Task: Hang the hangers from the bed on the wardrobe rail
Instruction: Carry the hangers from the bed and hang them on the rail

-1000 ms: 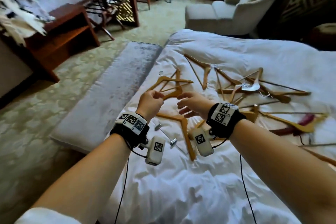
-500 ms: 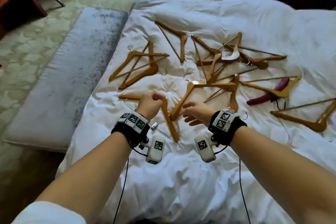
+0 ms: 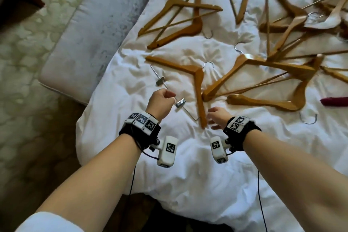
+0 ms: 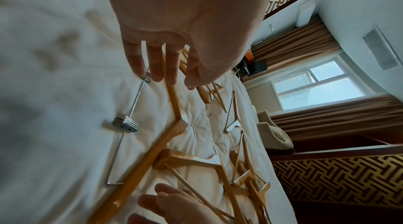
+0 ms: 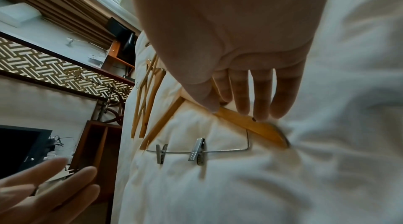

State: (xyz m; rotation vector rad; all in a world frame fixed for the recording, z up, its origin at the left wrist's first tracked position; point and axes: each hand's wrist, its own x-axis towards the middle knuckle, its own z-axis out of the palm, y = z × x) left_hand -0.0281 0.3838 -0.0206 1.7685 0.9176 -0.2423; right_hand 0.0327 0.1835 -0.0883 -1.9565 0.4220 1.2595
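Note:
Several wooden hangers lie scattered on the white bed (image 3: 188, 184). Nearest me is a clip hanger (image 3: 198, 81) with a metal bar and two clips (image 3: 180, 102). My left hand (image 3: 169, 96) hovers over that bar near one clip, fingers relaxed and holding nothing; the left wrist view shows its fingertips (image 4: 157, 76) hanging just above a clip. My right hand (image 3: 211, 118) is at the near end of the clip hanger's wooden arm (image 5: 261, 124), with straight fingers (image 5: 244, 105) reaching onto it and the thumb beside it. The wardrobe rail is out of view.
Two crossed hangers (image 3: 178, 19) lie beyond the clip hanger, and a tangled pile (image 3: 263, 66) spreads to the right with a dark red hanger (image 3: 333, 101). A grey bench (image 3: 94, 24) runs along the bed's left side, with patterned carpet (image 3: 28, 81) beyond it.
My view has tipped down onto the bed. Both hands have drawn back from the clip hanger's apex to its near arm and bar, and the left hand's fingers have loosened.

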